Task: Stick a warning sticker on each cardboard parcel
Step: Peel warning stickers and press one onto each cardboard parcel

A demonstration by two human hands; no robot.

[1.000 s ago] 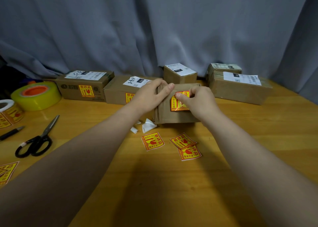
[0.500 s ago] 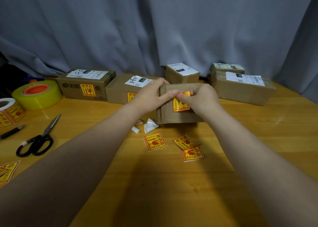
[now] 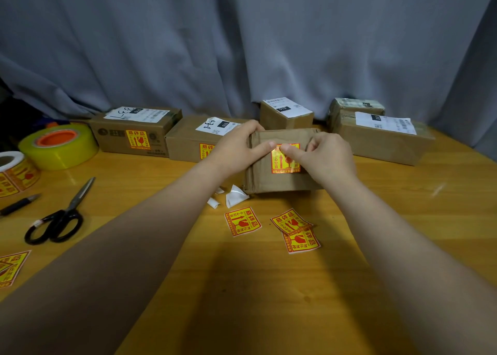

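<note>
On the wooden table (image 3: 376, 247), we steady a cardboard parcel (image 3: 279, 179) at centre, left hand (image 3: 236, 150) grasping its left edge, right hand (image 3: 328, 155) pressing a yellow warning sticker (image 3: 279, 163) onto its near face

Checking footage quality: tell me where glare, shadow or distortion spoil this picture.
Head view: glare whitens the sticker top between the hands; arm shadows darken the near table; wide-angle bending curves the table's far edge; the tape roll shines.
</note>
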